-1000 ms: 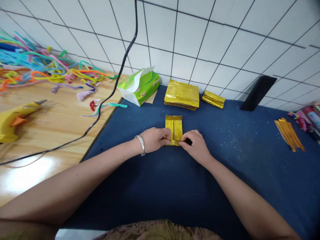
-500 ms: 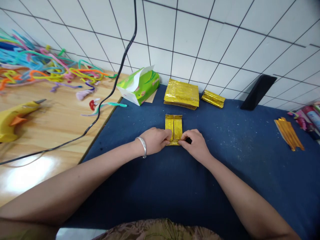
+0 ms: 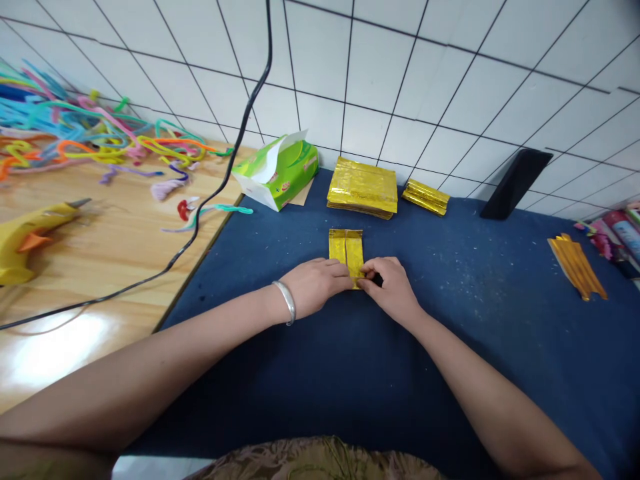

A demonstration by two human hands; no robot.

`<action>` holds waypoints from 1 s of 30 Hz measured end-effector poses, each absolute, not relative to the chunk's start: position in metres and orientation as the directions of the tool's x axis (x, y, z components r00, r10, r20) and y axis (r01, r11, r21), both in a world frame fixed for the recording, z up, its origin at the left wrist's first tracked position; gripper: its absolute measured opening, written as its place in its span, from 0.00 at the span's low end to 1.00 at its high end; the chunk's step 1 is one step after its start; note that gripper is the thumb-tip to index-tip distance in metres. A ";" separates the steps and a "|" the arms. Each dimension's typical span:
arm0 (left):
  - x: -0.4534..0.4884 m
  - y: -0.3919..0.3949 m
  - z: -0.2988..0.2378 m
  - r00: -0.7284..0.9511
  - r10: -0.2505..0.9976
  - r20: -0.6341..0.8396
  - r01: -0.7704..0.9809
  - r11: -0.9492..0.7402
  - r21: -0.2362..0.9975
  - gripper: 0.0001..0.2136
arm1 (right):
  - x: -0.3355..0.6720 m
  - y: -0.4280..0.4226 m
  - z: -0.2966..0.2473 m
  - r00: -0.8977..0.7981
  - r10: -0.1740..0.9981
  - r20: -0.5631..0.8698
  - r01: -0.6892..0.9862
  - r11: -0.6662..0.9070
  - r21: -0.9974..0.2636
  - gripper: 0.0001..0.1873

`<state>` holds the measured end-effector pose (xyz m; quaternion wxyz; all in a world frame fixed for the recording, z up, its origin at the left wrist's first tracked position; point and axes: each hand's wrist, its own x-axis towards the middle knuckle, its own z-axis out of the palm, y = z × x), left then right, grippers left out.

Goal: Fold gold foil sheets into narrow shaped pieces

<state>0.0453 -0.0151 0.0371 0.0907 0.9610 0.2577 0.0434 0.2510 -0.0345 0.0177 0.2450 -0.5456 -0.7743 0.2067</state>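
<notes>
A folded sheet of gold foil paper (image 3: 354,250) lies flat on the dark blue cloth, with a seam down its middle and a creased strip along its far edge. My left hand (image 3: 317,285), a silver bangle at its wrist, lies over the sheet's near left part with fingers stretched out and pressing down. My right hand (image 3: 393,285) pinches the near right corner between thumb and fingers. The near left corner is hidden under my left hand.
Behind stand a stack of gold sheets (image 3: 363,188), a folded gold piece (image 3: 426,197), a green tissue box (image 3: 280,173) and a black phone-like slab (image 3: 517,184). Orange-gold strips (image 3: 577,267) lie right. A yellow glue gun (image 3: 37,233), pipe cleaners (image 3: 115,133) and a black cable (image 3: 245,120) are left.
My left hand has gone from a closed pinch at the near edge to lying flatter, its fingers reaching right across the sheet. The right hand keeps its pinch at the corner.
</notes>
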 end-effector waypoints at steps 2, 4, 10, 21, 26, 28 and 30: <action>0.048 -0.022 0.040 0.871 0.491 0.013 0.485 -0.864 0.134 0.12 | 0.251 -0.034 0.017 -0.280 0.947 0.159 0.743 0.319 -0.588 0.07; 0.051 -0.030 0.043 0.862 0.507 -0.003 0.506 -0.861 0.054 0.11 | 0.253 -0.034 0.016 -0.275 0.947 0.168 0.742 0.320 -0.590 0.07; 0.063 -0.050 0.043 0.837 0.548 -0.003 0.547 -0.836 -0.040 0.12 | 0.256 -0.048 0.023 -0.241 0.909 0.341 0.784 0.389 -0.483 0.10; 0.061 -0.057 0.047 0.831 0.548 -0.093 0.546 -0.836 -0.050 0.13 | 0.241 -0.080 0.030 -0.628 0.772 0.099 0.778 0.622 0.086 0.20; 0.060 -0.071 0.049 0.802 0.591 -0.090 0.584 -0.807 -0.090 0.16 | 0.238 -0.084 0.035 -0.579 0.812 0.073 0.815 0.578 0.047 0.23; 0.062 -0.076 0.049 0.800 0.595 -0.079 0.586 -0.802 -0.111 0.18 | 0.234 -0.086 0.035 -0.600 0.796 0.081 0.800 0.599 0.046 0.23; 0.064 -0.080 0.049 0.801 0.594 -0.077 0.583 -0.802 -0.131 0.19 | 0.231 -0.087 0.034 -0.617 0.783 0.081 0.787 0.616 0.037 0.23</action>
